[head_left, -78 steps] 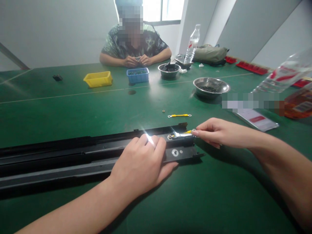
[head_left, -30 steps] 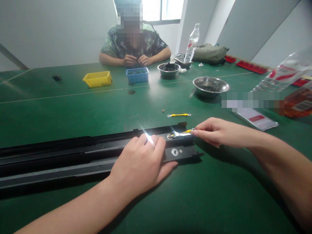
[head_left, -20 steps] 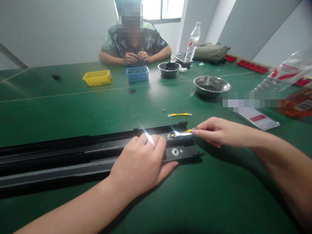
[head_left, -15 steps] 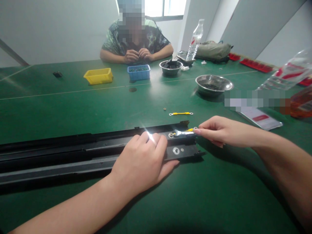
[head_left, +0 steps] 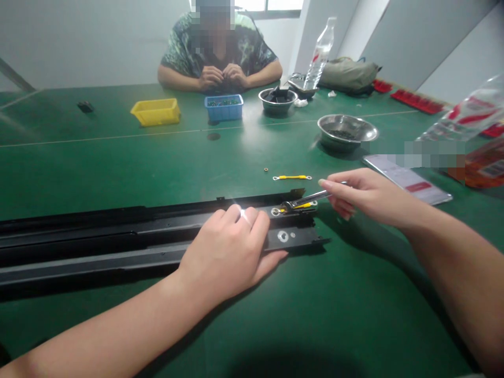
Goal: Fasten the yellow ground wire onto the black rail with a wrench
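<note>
A long black metal rail (head_left: 157, 227) lies across the table, its right end under my left hand (head_left: 232, 244). That hand is wrapped over the rail, fingers on the far side and thumb along the near edge. Between thumb and fingers, my right hand (head_left: 358, 197) grips a shiny wrench (head_left: 315, 197), tilted with its head low beside a nut (head_left: 275, 211) on the rail. A yellow wire with ring terminals (head_left: 305, 206) runs from the nut toward the rail's end, partly behind the wrench head. A second yellow wire (head_left: 292, 177) and a small nut (head_left: 266, 169) lie just beyond the rail.
Across the green table sits a person (head_left: 220, 58), hands together. Before them stand a yellow bin (head_left: 155, 114), a blue bin (head_left: 223, 111) and a metal bowl with black parts (head_left: 276, 107). Another metal bowl (head_left: 346, 144), a phone (head_left: 417, 184) and bottles (head_left: 462, 118) are at the right.
My right hand has risen and the wrench's handle has lifted from lying low along the yellow wire to a tilt. My left hand stays on the rail. The camera view has shifted slightly.
</note>
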The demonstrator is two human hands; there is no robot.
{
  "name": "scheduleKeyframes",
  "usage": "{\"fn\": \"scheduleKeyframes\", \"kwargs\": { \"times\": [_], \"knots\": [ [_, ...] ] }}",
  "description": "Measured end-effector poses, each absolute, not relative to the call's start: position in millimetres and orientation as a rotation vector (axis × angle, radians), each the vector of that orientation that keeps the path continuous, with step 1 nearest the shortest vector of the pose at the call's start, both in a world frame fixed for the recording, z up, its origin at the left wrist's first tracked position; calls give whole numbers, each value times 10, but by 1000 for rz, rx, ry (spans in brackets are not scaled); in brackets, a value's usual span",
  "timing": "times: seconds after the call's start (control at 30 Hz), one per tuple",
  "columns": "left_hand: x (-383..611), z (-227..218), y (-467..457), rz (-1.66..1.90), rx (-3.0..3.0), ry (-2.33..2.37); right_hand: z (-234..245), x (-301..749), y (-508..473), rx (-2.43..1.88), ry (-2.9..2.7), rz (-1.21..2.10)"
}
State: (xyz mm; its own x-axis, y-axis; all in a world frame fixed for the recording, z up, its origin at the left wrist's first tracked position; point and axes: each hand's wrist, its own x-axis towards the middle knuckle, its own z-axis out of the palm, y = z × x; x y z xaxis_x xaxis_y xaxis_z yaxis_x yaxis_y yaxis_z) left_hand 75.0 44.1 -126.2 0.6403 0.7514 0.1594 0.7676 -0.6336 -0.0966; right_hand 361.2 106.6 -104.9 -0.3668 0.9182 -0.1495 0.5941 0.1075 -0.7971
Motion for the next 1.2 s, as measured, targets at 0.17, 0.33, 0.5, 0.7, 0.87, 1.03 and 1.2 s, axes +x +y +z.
{"fn": "scheduleKeyframes", "kwargs": {
  "times": [0.17,0.33,0.5,0.7,0.87,1.03,1.2],
  "knots": [
    [738,-1262,450,-179,-2703,-1256,-1066,3567,1064,-1484,-1958,1136],
    [738,-1264,465,-175,-2705,-1256,-1072,3535,1069,-1471,-1964,1070],
    [744,-1256,462,-171,-2711,-1265,-1072,3505,1056,-1479,-2005,1027],
    [755,-1240,451,-170,-2707,-1256,-1053,3452,1029,-1494,-2078,967],
    [761,-1244,452,-152,-2708,-1268,-1071,3456,1054,-1493,-2098,961],
    [765,-1250,456,-147,-2710,-1275,-1145,3479,1099,-1518,-2038,1039],
    [768,-1251,461,-180,-2700,-1263,-1198,3497,1122,-1537,-1950,1167]
  ]
}}
